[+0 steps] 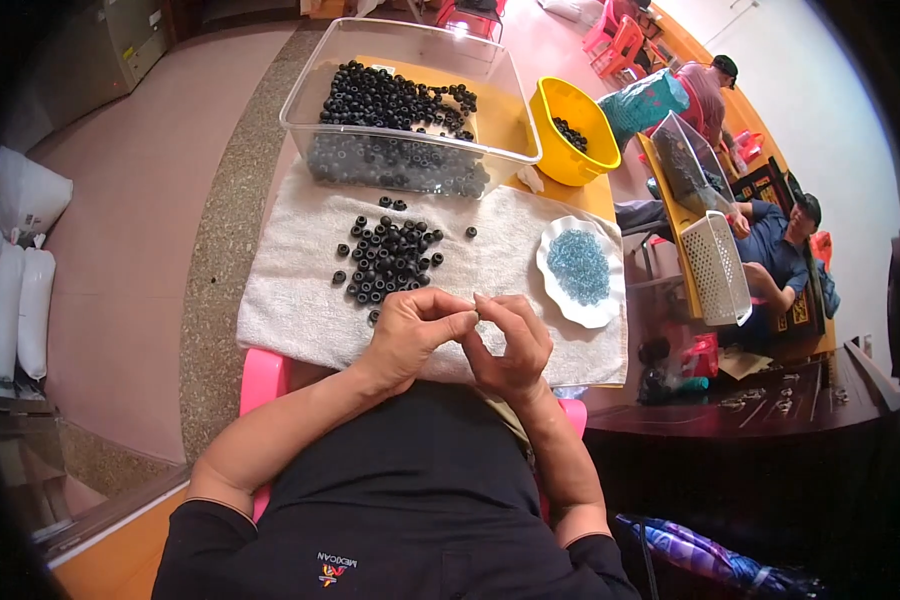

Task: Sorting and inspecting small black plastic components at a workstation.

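My left hand (407, 338) and my right hand (511, 345) meet above the near part of a white towel (300, 235). Thumb and forefinger of each are pinched together, fingertips nearly touching. Whatever lies between them is too small to make out. Just beyond my left hand is a loose heap of black round pieces with holes (390, 255), like large beads. To the right of my right hand sits a white scalloped plate (598, 313) bearing many small, clear bluish pieces (578, 267).
Behind the heap stands a clear plastic bin (410, 150) with many black pieces. A yellow basin (555, 165) is beside it, with some more. At right, two people sit by a table with a white perforated basket (715, 268). White sacks (15, 300) lie far left.
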`<state>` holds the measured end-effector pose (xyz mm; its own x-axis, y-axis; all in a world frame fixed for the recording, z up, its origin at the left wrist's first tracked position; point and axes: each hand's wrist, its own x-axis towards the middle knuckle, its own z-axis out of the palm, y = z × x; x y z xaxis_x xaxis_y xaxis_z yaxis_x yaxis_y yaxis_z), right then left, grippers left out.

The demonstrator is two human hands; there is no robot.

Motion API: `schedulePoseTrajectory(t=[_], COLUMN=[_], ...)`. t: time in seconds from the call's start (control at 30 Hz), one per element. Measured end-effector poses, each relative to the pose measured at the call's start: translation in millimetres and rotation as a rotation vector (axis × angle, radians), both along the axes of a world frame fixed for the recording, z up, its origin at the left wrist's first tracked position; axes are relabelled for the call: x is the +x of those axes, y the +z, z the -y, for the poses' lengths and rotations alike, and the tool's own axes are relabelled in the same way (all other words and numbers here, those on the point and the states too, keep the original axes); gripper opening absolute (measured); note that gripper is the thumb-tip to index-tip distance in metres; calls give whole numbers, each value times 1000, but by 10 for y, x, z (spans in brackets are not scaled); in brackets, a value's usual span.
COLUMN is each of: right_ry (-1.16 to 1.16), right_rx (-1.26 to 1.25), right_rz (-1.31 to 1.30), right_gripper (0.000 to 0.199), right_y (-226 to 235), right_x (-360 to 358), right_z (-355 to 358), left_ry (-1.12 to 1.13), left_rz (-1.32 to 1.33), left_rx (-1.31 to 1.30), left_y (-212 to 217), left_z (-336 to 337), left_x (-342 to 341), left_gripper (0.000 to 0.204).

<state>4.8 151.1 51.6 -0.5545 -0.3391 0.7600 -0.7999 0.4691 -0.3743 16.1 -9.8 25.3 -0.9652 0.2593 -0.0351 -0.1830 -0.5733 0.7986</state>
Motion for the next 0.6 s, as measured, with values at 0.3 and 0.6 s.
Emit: schedulePoseTrajectory(t=[0.3,0.6], right_ry=[-12,-124], right_rx=[-54,-117], right_rz=[100,301], right_gripper=[35,18], right_y=[8,294], right_x=[5,-458], right_z=[27,-343], left_ry=[37,136], left_rz=[-4,29], left_rx=[-10,-128], left_y=[6,58], left_z=[-34,-26], left_x=[10,5], left_gripper=[13,19])
